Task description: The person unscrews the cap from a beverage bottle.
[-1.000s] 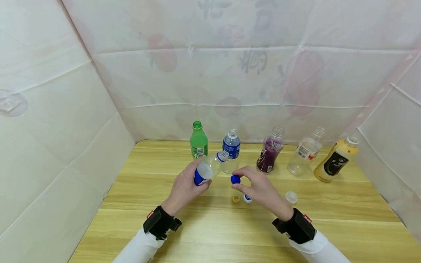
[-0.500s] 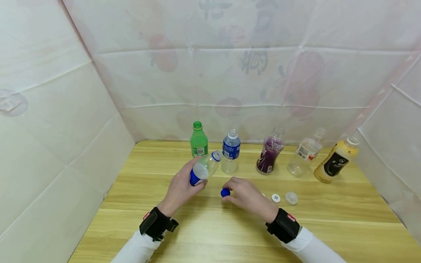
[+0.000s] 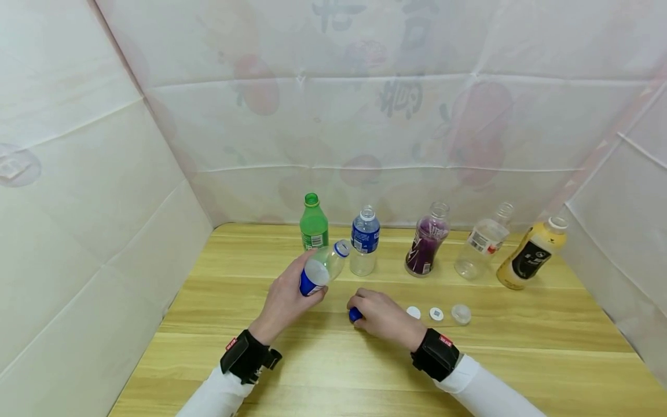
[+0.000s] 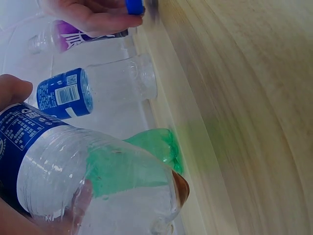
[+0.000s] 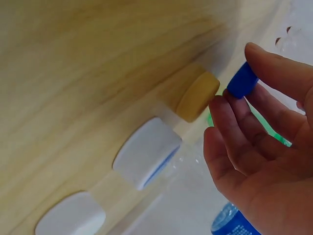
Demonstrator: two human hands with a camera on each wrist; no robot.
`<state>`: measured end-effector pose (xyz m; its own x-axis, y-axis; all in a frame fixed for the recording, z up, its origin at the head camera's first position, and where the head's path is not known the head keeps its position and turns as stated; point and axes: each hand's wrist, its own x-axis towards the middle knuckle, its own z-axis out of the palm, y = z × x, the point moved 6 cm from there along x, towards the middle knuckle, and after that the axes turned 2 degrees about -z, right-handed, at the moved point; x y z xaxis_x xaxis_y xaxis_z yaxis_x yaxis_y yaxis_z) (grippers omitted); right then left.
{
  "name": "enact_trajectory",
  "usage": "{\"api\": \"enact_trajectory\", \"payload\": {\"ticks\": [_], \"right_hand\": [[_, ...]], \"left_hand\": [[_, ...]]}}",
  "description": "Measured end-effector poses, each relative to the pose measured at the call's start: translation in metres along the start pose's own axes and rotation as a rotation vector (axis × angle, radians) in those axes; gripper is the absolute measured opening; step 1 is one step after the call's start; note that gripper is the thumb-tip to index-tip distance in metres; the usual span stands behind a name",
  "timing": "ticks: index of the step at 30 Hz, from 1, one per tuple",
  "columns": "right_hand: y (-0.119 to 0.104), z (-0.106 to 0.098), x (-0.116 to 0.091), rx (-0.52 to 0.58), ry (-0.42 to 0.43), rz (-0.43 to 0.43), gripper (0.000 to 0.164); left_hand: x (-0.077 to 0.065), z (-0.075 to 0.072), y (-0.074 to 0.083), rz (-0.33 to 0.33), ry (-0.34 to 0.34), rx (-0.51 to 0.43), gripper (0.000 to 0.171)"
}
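My left hand (image 3: 285, 304) grips a clear plastic bottle (image 3: 333, 265) with a blue label, tilted with its uncapped neck pointing up and to the right. A little brown liquid (image 4: 180, 188) collects at its base in the left wrist view. My right hand (image 3: 384, 317) pinches a blue bottle cap (image 3: 355, 314) between thumb and fingers, close over the table. Beside that cap, the right wrist view shows a yellow cap (image 5: 198, 97), hidden under the hand in the head view. Two white caps (image 3: 413, 313) and a translucent cap (image 3: 461, 314) continue the row rightward.
Uncapped bottles line the back of the wooden table (image 3: 292, 370): a green one (image 3: 314, 223), a blue-labelled one (image 3: 365, 237), a purple one (image 3: 427, 246), a clear one (image 3: 482, 243) and a yellow one (image 3: 531, 255). Pale cloth (image 3: 333, 127) hangs behind and at both sides.
My right hand has moved left and down towards the table with the blue cap, uncovering the white caps. My left hand and its bottle have shifted slightly left.
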<state>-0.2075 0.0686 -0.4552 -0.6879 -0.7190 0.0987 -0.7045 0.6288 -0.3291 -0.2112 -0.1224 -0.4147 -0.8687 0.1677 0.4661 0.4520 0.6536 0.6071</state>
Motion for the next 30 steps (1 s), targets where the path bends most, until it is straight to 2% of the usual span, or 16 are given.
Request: {"api": "enact_trajectory", "payload": {"ticks": [18, 30], "right_hand": [[0.0072, 0.0076, 0.0079, 0.014, -0.059, 0.037, 0.025], [0.0045, 0.0084, 0.009, -0.002, -0.056, 0.044, 0.028]], "left_hand": [[-0.0009, -0.0008, 0.0011, -0.017, -0.01, -0.012, 0.079], [-0.0011, -0.005, -0.0029, -0.034, -0.003, -0.018, 0.08]]}}
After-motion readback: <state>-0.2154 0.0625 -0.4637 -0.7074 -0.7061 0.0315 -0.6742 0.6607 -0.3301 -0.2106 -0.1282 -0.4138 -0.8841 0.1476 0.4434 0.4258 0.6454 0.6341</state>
